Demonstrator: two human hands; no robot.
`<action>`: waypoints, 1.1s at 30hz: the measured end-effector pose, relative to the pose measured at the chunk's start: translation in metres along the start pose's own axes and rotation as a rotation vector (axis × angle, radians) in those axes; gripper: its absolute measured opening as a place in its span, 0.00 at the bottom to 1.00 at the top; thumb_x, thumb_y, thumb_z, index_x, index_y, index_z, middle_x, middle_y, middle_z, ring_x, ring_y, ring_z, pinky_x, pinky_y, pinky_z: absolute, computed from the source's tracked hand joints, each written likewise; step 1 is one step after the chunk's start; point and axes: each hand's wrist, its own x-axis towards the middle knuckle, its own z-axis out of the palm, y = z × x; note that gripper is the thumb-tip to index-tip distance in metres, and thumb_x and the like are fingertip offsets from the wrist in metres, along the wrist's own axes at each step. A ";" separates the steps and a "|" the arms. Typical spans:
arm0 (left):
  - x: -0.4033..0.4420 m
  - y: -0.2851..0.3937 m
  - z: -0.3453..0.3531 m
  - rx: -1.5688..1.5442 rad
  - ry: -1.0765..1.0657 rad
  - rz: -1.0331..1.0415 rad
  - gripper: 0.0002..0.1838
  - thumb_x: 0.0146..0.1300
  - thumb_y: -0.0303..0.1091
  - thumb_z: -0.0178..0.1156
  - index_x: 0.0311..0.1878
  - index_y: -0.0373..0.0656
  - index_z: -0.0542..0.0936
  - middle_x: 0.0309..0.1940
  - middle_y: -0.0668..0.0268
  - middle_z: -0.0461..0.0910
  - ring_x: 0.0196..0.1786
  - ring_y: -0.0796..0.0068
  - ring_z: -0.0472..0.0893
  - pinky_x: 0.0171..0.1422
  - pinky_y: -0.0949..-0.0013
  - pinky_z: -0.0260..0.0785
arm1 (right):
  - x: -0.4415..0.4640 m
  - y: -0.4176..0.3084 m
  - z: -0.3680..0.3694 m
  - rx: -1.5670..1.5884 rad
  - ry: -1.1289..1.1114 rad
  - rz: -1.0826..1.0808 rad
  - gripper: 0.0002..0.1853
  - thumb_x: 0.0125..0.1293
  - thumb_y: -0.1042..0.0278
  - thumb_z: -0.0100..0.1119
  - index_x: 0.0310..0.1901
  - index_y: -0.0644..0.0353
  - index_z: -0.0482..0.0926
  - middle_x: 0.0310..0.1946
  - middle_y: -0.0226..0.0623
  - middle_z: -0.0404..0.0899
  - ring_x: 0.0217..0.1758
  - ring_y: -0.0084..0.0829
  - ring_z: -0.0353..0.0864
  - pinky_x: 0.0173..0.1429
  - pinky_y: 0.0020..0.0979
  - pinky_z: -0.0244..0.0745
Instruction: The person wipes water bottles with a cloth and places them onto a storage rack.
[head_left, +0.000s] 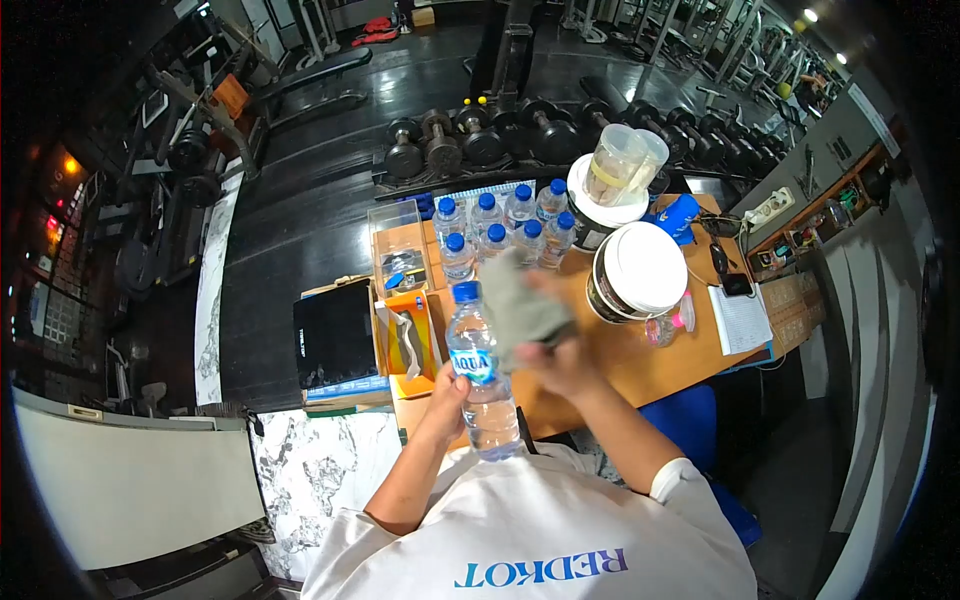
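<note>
Left hand [448, 402], forearm angled forward, clamps its fingers around the bottle [490, 412], slightly tilted before the shirt [530, 510]; right hand [550, 355], blurred, arm slanting inward, grips the cloth [520, 305] beside the bottle.

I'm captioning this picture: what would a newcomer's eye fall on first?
Probably the clear plastic water bottle with a blue cap, held in the left hand near the centre, with a blurred grey cloth in the right hand beside it. Beyond them, a cluster of clear bottles with blue caps stands on the brown wood-look table, left of a round tub with a white lid.
</note>
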 end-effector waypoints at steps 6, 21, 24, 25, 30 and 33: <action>0.003 0.005 0.037 -0.643 0.229 -0.234 0.48 0.56 0.79 0.35 0.66 0.49 0.63 0.60 0.55 0.70 0.59 0.61 0.75 0.60 0.56 0.71 | -0.015 0.010 0.027 -0.590 -0.244 -0.189 0.19 0.55 0.66 0.64 0.50 0.54 0.76 0.64 0.37 0.65 0.68 0.52 0.60 0.69 0.46 0.60; 0.028 -0.014 0.037 -0.302 0.014 -0.194 0.49 0.57 0.77 0.40 0.65 0.42 0.65 0.52 0.57 0.77 0.53 0.61 0.78 0.57 0.54 0.72 | -0.019 -0.035 -0.067 0.688 0.226 -0.080 0.34 0.61 0.38 0.57 0.51 0.67 0.70 0.48 0.41 0.74 0.48 0.31 0.76 0.52 0.34 0.73; 0.035 -0.021 0.060 -0.379 -0.083 -0.204 0.48 0.59 0.77 0.35 0.66 0.44 0.63 0.54 0.56 0.76 0.54 0.59 0.78 0.58 0.52 0.72 | -0.011 -0.029 -0.085 0.706 0.206 -0.112 0.30 0.60 0.42 0.60 0.50 0.63 0.74 0.54 0.44 0.73 0.58 0.39 0.73 0.64 0.41 0.68; 0.037 -0.003 0.082 -0.464 -0.040 -0.208 0.48 0.58 0.77 0.34 0.67 0.45 0.63 0.56 0.56 0.74 0.56 0.58 0.77 0.60 0.52 0.71 | -0.003 -0.029 -0.088 0.120 0.067 -0.218 0.26 0.59 0.47 0.62 0.49 0.60 0.75 0.56 0.41 0.72 0.62 0.43 0.70 0.67 0.43 0.64; 0.048 -0.006 0.120 -0.709 0.116 -0.188 0.37 0.66 0.67 0.35 0.70 0.54 0.58 0.65 0.57 0.65 0.66 0.60 0.68 0.69 0.52 0.63 | -0.023 -0.002 -0.076 -0.583 -0.218 -0.208 0.18 0.55 0.60 0.63 0.48 0.54 0.79 0.63 0.42 0.67 0.71 0.50 0.57 0.72 0.49 0.55; 0.044 -0.045 0.101 -0.529 0.263 -0.163 0.33 0.68 0.62 0.38 0.67 0.49 0.63 0.61 0.57 0.70 0.61 0.62 0.73 0.64 0.56 0.68 | -0.043 -0.002 -0.090 -0.506 -0.486 -0.252 0.16 0.53 0.67 0.63 0.46 0.55 0.79 0.60 0.37 0.72 0.70 0.45 0.61 0.70 0.46 0.59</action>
